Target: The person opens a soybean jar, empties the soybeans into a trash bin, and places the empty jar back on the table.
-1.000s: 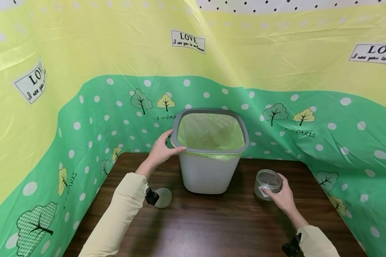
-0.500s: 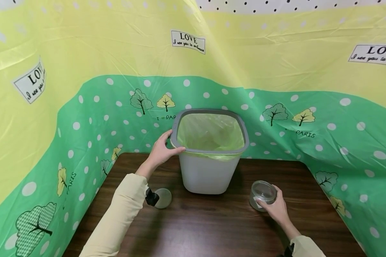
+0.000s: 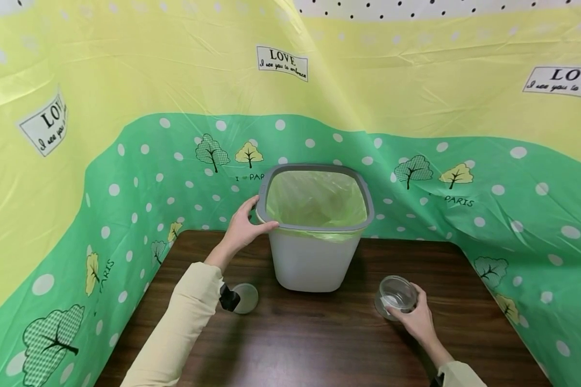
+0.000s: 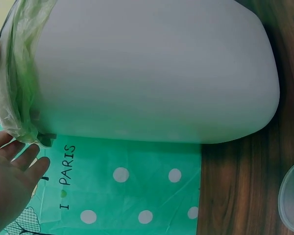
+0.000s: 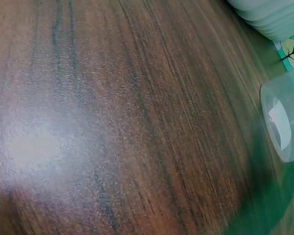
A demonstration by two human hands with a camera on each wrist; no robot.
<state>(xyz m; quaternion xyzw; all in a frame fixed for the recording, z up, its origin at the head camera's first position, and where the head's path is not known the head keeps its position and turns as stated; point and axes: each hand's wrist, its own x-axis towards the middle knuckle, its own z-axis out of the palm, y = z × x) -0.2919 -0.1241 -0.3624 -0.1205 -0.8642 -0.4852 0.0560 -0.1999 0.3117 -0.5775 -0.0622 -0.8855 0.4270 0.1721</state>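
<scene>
My left hand (image 3: 242, 231) holds the front left corner of the trash bin (image 3: 314, 260), its thumb on the front of the grey rim and its fingers at the side. In the left wrist view the fingers (image 4: 27, 164) rest beside the folded green bag edge. My right hand (image 3: 418, 317) grips a clear round jar (image 3: 387, 287) by its side, low at the tabletop right of the bin. The jar's top is open, and a white label (image 5: 280, 122) shows through its wall in the right wrist view.
A clear round lid (image 3: 247, 300) lies on the dark wooden table (image 3: 314, 344), beside the left wrist's black camera (image 3: 229, 297). A light green bag (image 3: 314, 199) lines the bin. Behind the table hangs a green and yellow printed curtain (image 3: 174, 140).
My right hand has brought the jar toward me and slightly left, down at the table, and its mouth has tilted a little. My left hand has stayed on the bin's corner.
</scene>
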